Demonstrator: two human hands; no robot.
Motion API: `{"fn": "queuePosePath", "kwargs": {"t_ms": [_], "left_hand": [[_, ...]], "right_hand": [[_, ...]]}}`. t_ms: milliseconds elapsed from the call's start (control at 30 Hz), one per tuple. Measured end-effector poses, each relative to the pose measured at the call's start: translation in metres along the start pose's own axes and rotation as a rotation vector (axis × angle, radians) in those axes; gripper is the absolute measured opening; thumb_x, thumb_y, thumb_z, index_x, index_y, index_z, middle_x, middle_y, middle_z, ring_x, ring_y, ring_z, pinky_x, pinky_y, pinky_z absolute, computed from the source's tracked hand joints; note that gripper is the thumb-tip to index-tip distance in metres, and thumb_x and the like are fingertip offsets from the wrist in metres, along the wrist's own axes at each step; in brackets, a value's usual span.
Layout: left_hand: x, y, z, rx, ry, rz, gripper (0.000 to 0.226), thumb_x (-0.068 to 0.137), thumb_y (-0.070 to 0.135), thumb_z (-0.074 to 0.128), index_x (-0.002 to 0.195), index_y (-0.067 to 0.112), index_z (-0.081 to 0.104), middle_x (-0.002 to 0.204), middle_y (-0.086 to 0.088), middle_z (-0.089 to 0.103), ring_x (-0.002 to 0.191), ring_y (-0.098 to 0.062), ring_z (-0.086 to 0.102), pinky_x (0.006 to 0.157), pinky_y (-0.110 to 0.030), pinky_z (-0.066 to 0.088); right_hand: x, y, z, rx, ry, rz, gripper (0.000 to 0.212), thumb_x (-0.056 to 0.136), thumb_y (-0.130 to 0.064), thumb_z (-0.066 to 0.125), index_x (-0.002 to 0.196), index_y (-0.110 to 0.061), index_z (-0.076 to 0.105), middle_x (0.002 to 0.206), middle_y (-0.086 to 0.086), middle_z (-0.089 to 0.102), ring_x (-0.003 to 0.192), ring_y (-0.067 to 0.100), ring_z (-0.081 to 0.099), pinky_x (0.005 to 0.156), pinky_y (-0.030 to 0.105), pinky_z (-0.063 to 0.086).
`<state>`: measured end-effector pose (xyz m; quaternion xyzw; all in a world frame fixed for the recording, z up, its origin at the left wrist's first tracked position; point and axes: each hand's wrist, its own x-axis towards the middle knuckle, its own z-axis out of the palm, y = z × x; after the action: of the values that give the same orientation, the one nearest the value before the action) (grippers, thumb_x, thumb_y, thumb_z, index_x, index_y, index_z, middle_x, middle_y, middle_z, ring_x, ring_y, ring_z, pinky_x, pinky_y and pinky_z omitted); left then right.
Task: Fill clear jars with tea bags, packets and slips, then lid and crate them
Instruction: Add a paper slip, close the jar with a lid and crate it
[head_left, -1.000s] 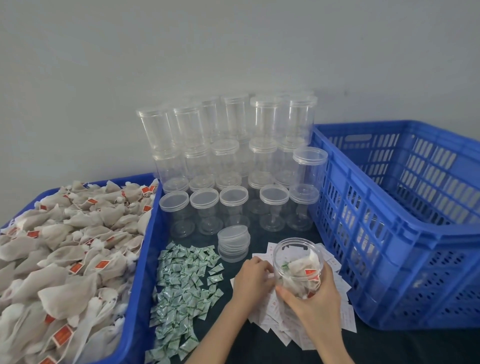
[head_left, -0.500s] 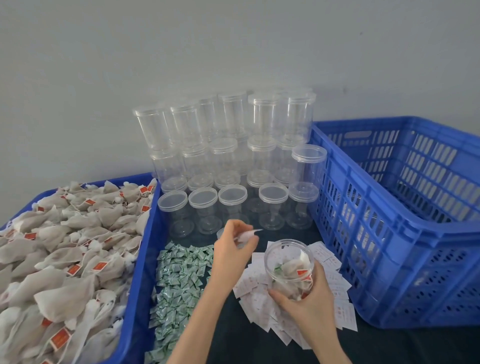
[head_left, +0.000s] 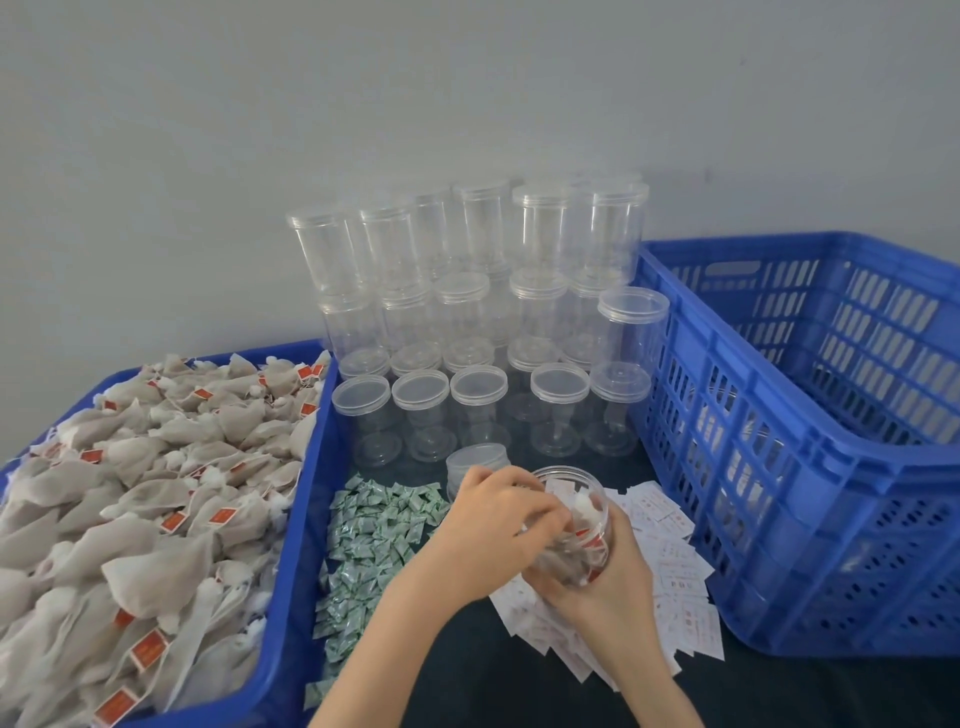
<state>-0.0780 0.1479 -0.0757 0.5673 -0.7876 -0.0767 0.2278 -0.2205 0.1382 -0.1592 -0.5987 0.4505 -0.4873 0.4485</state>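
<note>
Tea bags (head_left: 156, 499) fill the bin (head_left: 291, 670) at left, packets (head_left: 374, 535) and slips (head_left: 670, 571) lie between it and the right-hand crate (head_left: 810, 467), stacked jars (head_left: 483, 322) behind.

I can read no text in my view. The tea bags (head_left: 156, 499) carry small red tags (head_left: 148, 649) with pale marks, but these are too blurred for me to make out. The white slips (head_left: 675, 577) show faint red print, too small to read. The green packets (head_left: 379, 535) have a pattern or print that I cannot tell. I see no number or brand on the crate (head_left: 810, 467).
</note>
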Motion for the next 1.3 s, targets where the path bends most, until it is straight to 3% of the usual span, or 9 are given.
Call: {"fn": "queuePosePath", "kwargs": {"t_ms": [67, 167, 333, 567, 700, 867, 1033, 1133, 1300], "left_hand": [[-0.002, 0.002, -0.002, 0.008, -0.038, -0.020, 0.035, 0.102, 0.036, 0.035, 0.112, 0.035, 0.068, 0.122, 0.010, 0.053, 0.099, 0.037, 0.000, 0.087, -0.014, 0.006], [-0.005, 0.004, -0.006, -0.041, -0.049, -0.069, 0.036, 0.101, 0.040, 0.030, 0.115, 0.045, 0.063, 0.127, 0.017, 0.047, 0.123, 0.008, 0.016, 0.096, -0.016, 0.008], [-0.012, 0.005, -0.018, -0.117, 0.147, -0.046, 0.036, 0.094, 0.038, 0.037, 0.103, 0.032, 0.071, 0.084, 0.037, 0.051, 0.102, 0.013, 0.038, 0.091, -0.006, 0.015], [-0.019, 0.006, -0.010, 0.199, 0.133, -0.009, 0.075, 0.086, 0.059, 0.005, 0.086, 0.030, 0.074, 0.089, 0.022, 0.069, 0.106, 0.005, 0.027, 0.092, -0.017, 0.008], [-0.021, 0.001, -0.009, 0.146, 0.246, -0.026, 0.064, 0.087, 0.055, 0.017, 0.080, 0.027, 0.074, 0.079, 0.017, 0.068, 0.107, 0.008, 0.034, 0.093, -0.015, 0.010], [-0.026, -0.014, -0.007, -0.297, 0.404, -0.124, 0.025, 0.081, 0.047, 0.051, 0.100, 0.043, 0.066, 0.107, 0.030, 0.060, 0.114, 0.010, 0.043, 0.097, -0.015, 0.028], [-0.027, -0.033, 0.010, -0.785, -0.043, -0.255, 0.093, 0.074, 0.041, 0.074, 0.146, 0.042, 0.015, 0.150, 0.018, 0.031, 0.135, 0.002, 0.034, 0.112, -0.029, 0.033], [-0.022, -0.031, 0.019, -0.876, 0.021, -0.284, 0.091, 0.068, 0.035, 0.080, 0.142, 0.036, 0.027, 0.142, 0.011, 0.042, 0.127, -0.001, 0.046, 0.103, -0.027, 0.044], [-0.015, -0.036, 0.019, -0.897, 0.248, -0.335, 0.080, 0.066, 0.010, 0.081, 0.131, 0.035, 0.042, 0.127, 0.011, 0.056, 0.110, 0.001, 0.058, 0.084, -0.013, 0.049]], "right_hand": [[0.000, -0.002, 0.001, 0.002, -0.002, -0.015, 0.087, 0.052, -0.023, 0.098, 0.116, -0.049, 0.045, 0.106, -0.013, 0.067, 0.093, -0.002, 0.065, 0.075, 0.014, 0.053], [-0.001, -0.004, 0.002, 0.018, 0.001, -0.023, 0.084, 0.053, -0.016, 0.097, 0.113, -0.048, 0.049, 0.102, -0.012, 0.069, 0.091, -0.001, 0.067, 0.071, 0.013, 0.053], [-0.004, -0.008, 0.001, 0.060, -0.013, -0.022, 0.081, 0.054, -0.010, 0.096, 0.112, -0.043, 0.051, 0.102, -0.008, 0.069, 0.090, 0.001, 0.068, 0.071, 0.017, 0.054], [-0.006, -0.011, 0.005, 0.086, -0.010, -0.018, 0.086, 0.053, -0.013, 0.097, 0.119, -0.042, 0.051, 0.105, -0.007, 0.070, 0.092, 0.004, 0.069, 0.074, 0.021, 0.057], [-0.007, -0.012, 0.006, 0.071, -0.005, -0.013, 0.083, 0.053, -0.015, 0.095, 0.116, -0.046, 0.051, 0.102, -0.007, 0.071, 0.092, 0.007, 0.069, 0.077, 0.031, 0.059], [-0.002, -0.012, 0.005, 0.017, 0.006, 0.006, 0.076, 0.054, -0.022, 0.093, 0.115, -0.042, 0.051, 0.097, -0.013, 0.070, 0.089, 0.003, 0.068, 0.072, 0.020, 0.056], [0.016, -0.025, 0.008, -0.040, -0.072, 0.058, 0.077, 0.048, -0.040, 0.086, 0.115, -0.045, 0.049, 0.100, -0.024, 0.067, 0.089, -0.003, 0.067, 0.075, 0.027, 0.059], [0.025, -0.034, 0.015, -0.098, -0.134, 0.031, 0.075, 0.045, -0.039, 0.084, 0.109, -0.048, 0.046, 0.099, -0.025, 0.065, 0.089, -0.012, 0.063, 0.065, 0.014, 0.055], [0.045, -0.053, -0.007, -0.209, -0.480, -0.054, 0.094, 0.064, -0.038, 0.084, 0.140, -0.044, 0.029, 0.136, -0.023, 0.052, 0.132, 0.009, 0.048, 0.114, 0.042, 0.036]]}}
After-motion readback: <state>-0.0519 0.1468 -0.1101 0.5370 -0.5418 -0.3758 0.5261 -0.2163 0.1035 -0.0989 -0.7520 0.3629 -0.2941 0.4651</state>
